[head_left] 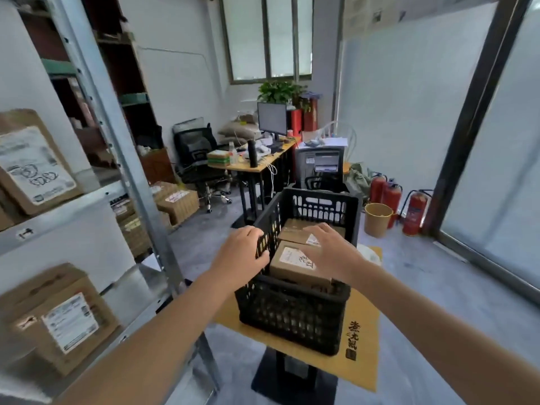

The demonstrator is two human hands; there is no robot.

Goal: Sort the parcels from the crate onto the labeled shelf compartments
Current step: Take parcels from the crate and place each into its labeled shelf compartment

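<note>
A black slatted crate [295, 314] stands on a small yellow-topped table [359, 361] in front of me. Two brown cardboard parcels lie inside: a near parcel [287, 266] with a white label and a far parcel [295, 232] behind it. My left hand [242, 255] grips the crate's left rim, fingers curled over the edge. My right hand [327, 252] reaches into the crate with fingers spread, over both parcels. At the left is a metal shelf [58, 220] with a labelled parcel [32, 162] on an upper level and another shelved parcel [61, 320] below.
More boxes [178, 201] are stacked on the floor past the shelf upright [128, 159]. Behind the crate are a desk [260, 165] with a monitor, office chairs, a yellow bucket [377, 219] and red fire extinguishers [413, 213]. Glass panels line the right side.
</note>
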